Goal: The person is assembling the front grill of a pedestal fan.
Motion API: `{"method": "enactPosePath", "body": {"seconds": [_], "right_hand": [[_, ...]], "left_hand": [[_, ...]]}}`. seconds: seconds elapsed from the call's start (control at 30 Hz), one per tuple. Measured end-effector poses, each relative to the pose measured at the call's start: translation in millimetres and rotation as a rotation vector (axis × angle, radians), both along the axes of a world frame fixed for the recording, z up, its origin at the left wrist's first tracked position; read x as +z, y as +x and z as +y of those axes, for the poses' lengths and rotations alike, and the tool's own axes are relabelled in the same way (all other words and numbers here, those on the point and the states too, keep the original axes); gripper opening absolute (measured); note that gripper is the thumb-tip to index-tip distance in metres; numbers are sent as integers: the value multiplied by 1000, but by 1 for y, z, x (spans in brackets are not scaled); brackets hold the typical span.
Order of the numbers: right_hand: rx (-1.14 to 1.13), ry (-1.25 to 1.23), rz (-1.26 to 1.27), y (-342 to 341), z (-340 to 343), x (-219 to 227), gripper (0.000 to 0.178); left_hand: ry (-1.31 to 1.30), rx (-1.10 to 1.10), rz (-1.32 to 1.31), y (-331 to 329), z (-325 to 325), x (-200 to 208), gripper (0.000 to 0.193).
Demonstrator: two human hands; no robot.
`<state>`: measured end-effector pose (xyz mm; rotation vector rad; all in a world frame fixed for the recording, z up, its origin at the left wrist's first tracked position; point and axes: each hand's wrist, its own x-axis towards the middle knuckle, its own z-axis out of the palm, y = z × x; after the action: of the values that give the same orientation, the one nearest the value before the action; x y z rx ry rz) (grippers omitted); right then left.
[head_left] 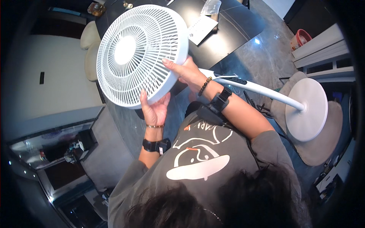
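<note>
A white pedestal fan is held tilted in front of me, its round slatted grille facing up. My left hand grips the lower rim of the fan head, thumb on the grille side and fingers underneath. My right hand clasps the rim's right side, its thumb lying on the edge and its other fingers mostly hidden behind. From behind the head the white pole slants right, with a dark control panel on it. The pole ends in a round white base, standing on edge in front of a beige chair.
Beyond the fan is a black table bearing a white sheet and a clear plastic container. Beige chairs stand at left and right. A red bin sits at the far right.
</note>
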<state>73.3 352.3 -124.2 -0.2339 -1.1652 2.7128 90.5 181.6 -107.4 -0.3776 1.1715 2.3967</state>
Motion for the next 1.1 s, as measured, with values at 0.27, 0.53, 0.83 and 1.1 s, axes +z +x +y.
{"method": "enactPosePath", "body": {"seconds": [0.27, 0.53, 0.83, 1.1], "right_hand": [[-292, 581, -283, -64, 51, -14, 99], [80, 897, -213, -119, 85, 0, 64], [40, 1017, -235, -109, 83, 2, 61], [61, 1149, -284, -98, 80, 28, 69]], "left_hand": [[1, -17, 12, 17, -23, -13, 68], [-11, -39, -49, 22, -22, -10, 68], [-77, 184, 238, -5, -70, 9, 70], [-283, 321, 332, -36, -95, 6, 56]]}}
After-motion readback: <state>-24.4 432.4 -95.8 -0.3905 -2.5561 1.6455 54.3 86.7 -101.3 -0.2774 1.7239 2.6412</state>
